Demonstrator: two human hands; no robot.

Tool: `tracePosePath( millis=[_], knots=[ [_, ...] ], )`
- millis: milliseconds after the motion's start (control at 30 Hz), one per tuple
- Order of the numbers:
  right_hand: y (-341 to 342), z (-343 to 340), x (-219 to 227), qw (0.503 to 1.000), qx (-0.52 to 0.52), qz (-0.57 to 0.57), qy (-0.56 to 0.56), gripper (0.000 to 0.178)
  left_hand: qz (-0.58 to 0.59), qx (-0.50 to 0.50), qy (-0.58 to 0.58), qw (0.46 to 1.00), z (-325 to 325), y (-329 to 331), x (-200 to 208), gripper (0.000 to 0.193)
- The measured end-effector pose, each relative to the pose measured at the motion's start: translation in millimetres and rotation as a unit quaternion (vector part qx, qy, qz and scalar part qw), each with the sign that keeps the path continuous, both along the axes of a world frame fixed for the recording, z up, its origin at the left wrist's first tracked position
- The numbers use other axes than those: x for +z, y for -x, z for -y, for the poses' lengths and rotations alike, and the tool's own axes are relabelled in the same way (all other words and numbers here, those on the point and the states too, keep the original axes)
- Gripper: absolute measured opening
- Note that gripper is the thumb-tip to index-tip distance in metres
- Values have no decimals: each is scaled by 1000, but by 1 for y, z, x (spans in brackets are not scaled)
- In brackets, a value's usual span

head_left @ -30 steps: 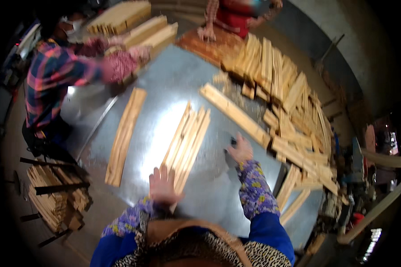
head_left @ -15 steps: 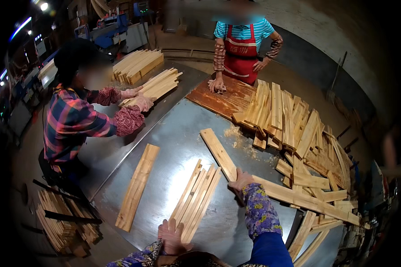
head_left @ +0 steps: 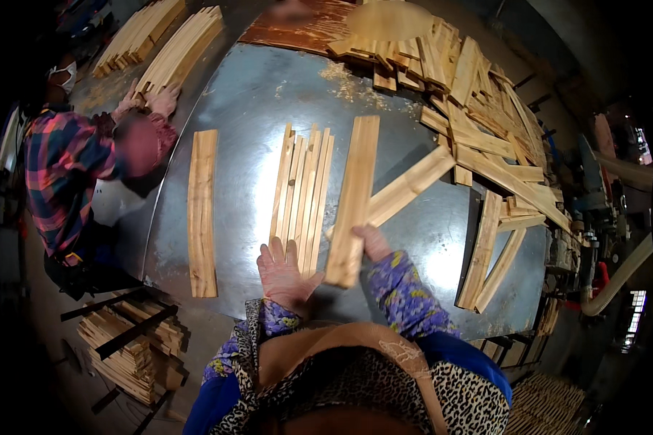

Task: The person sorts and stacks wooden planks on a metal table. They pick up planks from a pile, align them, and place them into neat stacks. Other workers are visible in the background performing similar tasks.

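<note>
My left hand (head_left: 286,274), in a pale glove, lies with fingers spread on the near ends of several narrow wood strips (head_left: 303,188) set side by side. To their right, my right hand (head_left: 374,243) grips the right edge of a wide wooden board (head_left: 354,188), its near end slightly blurred. Another board (head_left: 412,187) lies slantwise beyond that hand, partly hidden by the held board. Farther left a single wide board (head_left: 204,210) lies apart on the grey metal table (head_left: 243,94).
A jumbled pile of boards (head_left: 479,94) covers the table's right side, with sawdust (head_left: 348,80) beside it. At left, a co-worker in a plaid shirt (head_left: 69,159) touches a bundle of strips (head_left: 181,51). More strips (head_left: 127,348) sit on a rack at lower left.
The view has tilted down and turned. My right hand now holds a board near the strips, lined up roughly along them. My left hand stays on the strips' near ends.
</note>
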State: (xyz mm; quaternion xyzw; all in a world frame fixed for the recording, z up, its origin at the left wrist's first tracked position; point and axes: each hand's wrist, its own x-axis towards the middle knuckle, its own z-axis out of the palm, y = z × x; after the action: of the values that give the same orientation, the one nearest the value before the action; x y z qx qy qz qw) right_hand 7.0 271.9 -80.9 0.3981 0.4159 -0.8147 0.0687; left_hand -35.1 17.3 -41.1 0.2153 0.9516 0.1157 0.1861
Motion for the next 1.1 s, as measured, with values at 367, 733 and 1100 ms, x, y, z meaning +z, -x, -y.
tracePosePath(
  millis=[367, 733, 1100],
  knots=[
    [5, -33, 32, 849, 117, 127, -500, 102, -60, -22, -21, 998, 13, -8, -10, 128],
    [85, -93, -12, 787, 4, 330, -521, 109, -31, -35, 2, 999, 8, 1, 9, 128],
    [124, -135, 13, 640, 161, 205, -722, 99, -29, -46, 56, 997, -16, 0, 35, 113]
  ],
)
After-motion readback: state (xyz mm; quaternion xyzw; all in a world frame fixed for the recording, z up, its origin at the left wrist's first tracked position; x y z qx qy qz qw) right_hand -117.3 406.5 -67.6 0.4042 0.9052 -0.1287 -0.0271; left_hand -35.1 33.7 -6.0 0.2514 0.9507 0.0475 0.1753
